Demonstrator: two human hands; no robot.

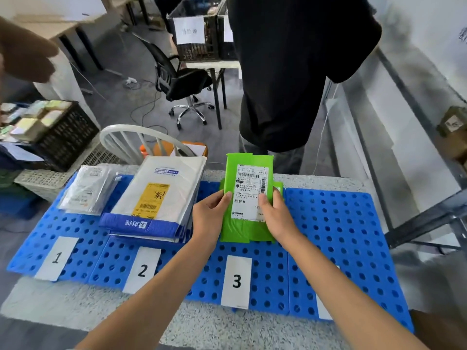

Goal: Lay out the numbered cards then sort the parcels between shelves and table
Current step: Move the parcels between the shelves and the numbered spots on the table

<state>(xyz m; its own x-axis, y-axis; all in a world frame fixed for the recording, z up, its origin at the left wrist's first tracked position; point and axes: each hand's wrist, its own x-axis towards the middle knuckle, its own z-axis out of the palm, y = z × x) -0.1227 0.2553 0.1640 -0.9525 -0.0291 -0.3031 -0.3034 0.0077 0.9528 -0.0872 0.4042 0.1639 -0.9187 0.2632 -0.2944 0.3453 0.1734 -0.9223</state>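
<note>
While you hold the green parcel (250,178) up with both hands, its white shipping label faces you and its long side runs 12 to 6 o'clock.

- Left grip (209,215): curled round the parcel's 9 o'clock edge, thumb on the label face, fingers hidden behind.
- Right grip (276,215): curled round the 3 o'clock edge, thumb on the label.
- Parcel position: over the blue perforated panels (341,236), at 12 o'clock from card 3 (236,280). More green shows behind and below it; you cannot tell whether that is a second parcel.
- Cards: card 1 (56,257), card 2 (142,270) and card 3 lie in a row along the panels' 6 o'clock edge. A fourth card (323,311) sits at 3 o'clock from card 3, its number hidden by your right forearm.
- Behind card 2: a stack of white-and-blue mailers (161,198), yellow label on top.
- Behind card 1: a clear-bagged parcel (88,189), just beside the stack.
- Panels rest on a grey speckled tabletop (202,322).
- Surroundings: a person in black (290,72) stands at 12 o'clock, beyond the far edge. A white chair back (141,140) stands at 11 o'clock, and a black crate (63,137) of boxes at 9 o'clock. Metal shelf framing (429,215) runs at 3 o'clock.
</note>
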